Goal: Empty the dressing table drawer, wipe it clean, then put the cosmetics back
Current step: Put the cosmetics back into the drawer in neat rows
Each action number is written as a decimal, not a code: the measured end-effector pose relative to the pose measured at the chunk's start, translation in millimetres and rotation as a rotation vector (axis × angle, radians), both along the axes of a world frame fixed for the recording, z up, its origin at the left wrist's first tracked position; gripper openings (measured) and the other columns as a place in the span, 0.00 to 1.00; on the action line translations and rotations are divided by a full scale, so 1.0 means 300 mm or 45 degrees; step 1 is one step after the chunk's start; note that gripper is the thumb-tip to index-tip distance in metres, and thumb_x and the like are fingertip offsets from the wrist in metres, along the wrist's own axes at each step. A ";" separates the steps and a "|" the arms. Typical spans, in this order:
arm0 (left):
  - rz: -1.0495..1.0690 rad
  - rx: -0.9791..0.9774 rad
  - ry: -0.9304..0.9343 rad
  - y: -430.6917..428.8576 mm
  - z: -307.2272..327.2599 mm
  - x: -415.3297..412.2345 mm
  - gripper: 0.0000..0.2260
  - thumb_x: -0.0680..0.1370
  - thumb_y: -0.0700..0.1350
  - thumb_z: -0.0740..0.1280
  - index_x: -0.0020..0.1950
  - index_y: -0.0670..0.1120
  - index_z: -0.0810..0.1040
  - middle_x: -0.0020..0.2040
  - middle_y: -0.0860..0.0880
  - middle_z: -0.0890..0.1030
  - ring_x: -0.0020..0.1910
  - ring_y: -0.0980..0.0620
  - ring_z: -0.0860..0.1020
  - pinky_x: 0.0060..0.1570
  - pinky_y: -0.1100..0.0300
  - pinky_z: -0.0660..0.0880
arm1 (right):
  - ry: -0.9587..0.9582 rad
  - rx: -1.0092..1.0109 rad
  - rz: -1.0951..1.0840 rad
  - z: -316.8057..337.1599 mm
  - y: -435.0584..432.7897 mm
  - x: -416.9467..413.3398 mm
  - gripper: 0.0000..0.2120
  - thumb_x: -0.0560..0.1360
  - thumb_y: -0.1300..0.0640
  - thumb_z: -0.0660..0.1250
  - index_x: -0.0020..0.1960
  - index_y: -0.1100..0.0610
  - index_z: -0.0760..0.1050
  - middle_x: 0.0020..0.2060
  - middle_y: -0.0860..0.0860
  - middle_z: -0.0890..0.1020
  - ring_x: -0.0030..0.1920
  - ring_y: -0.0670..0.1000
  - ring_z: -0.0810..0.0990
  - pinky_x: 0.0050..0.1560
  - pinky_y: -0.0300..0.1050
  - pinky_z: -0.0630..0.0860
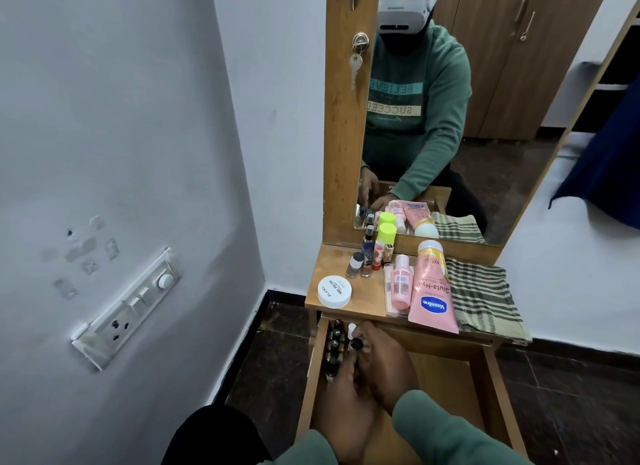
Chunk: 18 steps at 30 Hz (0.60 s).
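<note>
The wooden drawer (485,388) is pulled open below the dressing table top (346,267). Both my hands reach into its left side. My right hand (384,360) pinches a small bottle with a black cap (356,344); a white-capped bottle (352,329) stands just behind it. My left hand (343,395) lies beside it with fingers curled at the same bottles; what it holds is hidden. A row of dark lipstick tubes (335,343) stands along the drawer's left wall. On the top lie a pink Vaseline tube (431,291), a pink bottle (401,284), a white jar (334,291) and small bottles (367,257).
A folded green checked cloth (485,298) lies on the right of the table top. The mirror (450,118) stands behind, with a key in a lock (358,49) on its frame. A switchboard (128,309) is on the left wall. Dark tiled floor surrounds the table.
</note>
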<state>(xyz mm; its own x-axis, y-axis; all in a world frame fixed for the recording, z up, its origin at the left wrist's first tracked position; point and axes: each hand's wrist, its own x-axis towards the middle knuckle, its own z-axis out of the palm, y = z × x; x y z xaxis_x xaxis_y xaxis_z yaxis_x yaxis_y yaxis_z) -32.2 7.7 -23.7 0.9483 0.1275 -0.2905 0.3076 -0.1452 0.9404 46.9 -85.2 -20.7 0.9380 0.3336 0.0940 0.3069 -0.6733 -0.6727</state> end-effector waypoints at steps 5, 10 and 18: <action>0.005 -0.073 0.047 -0.004 -0.001 0.000 0.35 0.79 0.32 0.67 0.82 0.47 0.56 0.73 0.51 0.73 0.71 0.54 0.73 0.72 0.54 0.72 | 0.041 0.015 -0.019 -0.009 -0.007 0.001 0.14 0.74 0.66 0.69 0.56 0.51 0.76 0.51 0.46 0.79 0.49 0.47 0.78 0.51 0.45 0.78; -0.009 -0.049 0.057 0.000 0.000 -0.001 0.34 0.79 0.33 0.68 0.82 0.47 0.59 0.73 0.50 0.74 0.70 0.55 0.74 0.71 0.54 0.72 | 0.107 0.066 -0.046 -0.017 -0.002 -0.003 0.17 0.74 0.70 0.66 0.55 0.50 0.74 0.50 0.46 0.79 0.49 0.44 0.78 0.52 0.44 0.79; -0.013 -0.014 0.070 -0.005 0.025 -0.013 0.32 0.78 0.31 0.66 0.80 0.48 0.63 0.73 0.51 0.74 0.69 0.54 0.75 0.70 0.55 0.73 | -0.032 -0.152 -0.022 -0.070 -0.013 0.007 0.06 0.72 0.55 0.63 0.46 0.49 0.77 0.40 0.54 0.81 0.41 0.50 0.79 0.51 0.53 0.79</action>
